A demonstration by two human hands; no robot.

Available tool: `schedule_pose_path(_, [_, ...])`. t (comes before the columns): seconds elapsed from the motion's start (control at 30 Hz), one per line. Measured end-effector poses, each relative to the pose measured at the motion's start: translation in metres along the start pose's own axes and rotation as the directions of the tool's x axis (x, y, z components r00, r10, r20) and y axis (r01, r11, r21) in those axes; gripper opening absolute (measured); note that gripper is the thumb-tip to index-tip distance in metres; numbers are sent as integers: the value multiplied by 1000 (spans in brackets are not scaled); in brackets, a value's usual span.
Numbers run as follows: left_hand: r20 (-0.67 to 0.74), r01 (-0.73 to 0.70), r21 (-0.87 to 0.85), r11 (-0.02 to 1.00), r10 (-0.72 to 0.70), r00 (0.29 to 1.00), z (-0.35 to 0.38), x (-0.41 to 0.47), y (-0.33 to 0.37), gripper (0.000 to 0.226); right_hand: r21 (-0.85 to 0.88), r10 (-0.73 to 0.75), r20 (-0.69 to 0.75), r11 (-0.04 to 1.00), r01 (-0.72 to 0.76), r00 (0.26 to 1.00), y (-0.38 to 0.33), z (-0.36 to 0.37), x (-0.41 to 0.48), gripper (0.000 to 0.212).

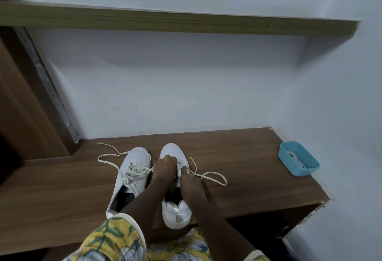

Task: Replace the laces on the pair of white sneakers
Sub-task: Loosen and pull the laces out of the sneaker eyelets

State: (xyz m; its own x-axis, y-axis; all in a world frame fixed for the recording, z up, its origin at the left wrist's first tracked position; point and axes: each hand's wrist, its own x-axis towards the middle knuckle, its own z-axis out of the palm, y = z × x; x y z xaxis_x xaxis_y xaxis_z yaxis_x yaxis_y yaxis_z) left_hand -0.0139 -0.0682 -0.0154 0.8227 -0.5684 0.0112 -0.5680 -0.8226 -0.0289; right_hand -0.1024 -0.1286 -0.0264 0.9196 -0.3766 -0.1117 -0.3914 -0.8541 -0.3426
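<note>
Two white sneakers stand side by side on a brown wooden bench [258, 157], toes pointing to the wall. The left sneaker [132, 180] still carries a loosened cream lace [107, 155] that trails off to the left. My left hand [165, 167] lies over the lacing of the right sneaker [175, 211] with its fingers curled down at the eyelets. My right hand [189, 178] pinches a cream lace [213, 177] that loops out to the right over the bench.
A blue plastic tub [298, 158] with white laces coiled inside sits at the bench's right end. A wooden shelf [186, 20] runs along the white wall above. A brown door frame [26, 103] stands at the left.
</note>
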Motion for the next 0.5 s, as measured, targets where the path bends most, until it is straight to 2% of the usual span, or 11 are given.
schedule_pose_path(0.3, [26,-97,-36,995,98,995,3,-3,-9,25,-47,-4,-22,999,3,1000,1,2,0,40])
schedule_pose_path(0.4, [-21,-112,-86,990,111,994,-4,-6,-10,8,-58,-4,-10,998,3,1000,1,2,0,40])
schedule_pose_path(0.47, [-51,-79,-215,973,69,996,0,-4,-11,33,-66,3,-5,998,-3,1000,1,1,0,38])
schedule_pose_path(0.5, [-86,-50,-265,963,28,996,2,-4,-13,34,-71,6,-4,997,-6,1000,0,1,0,38])
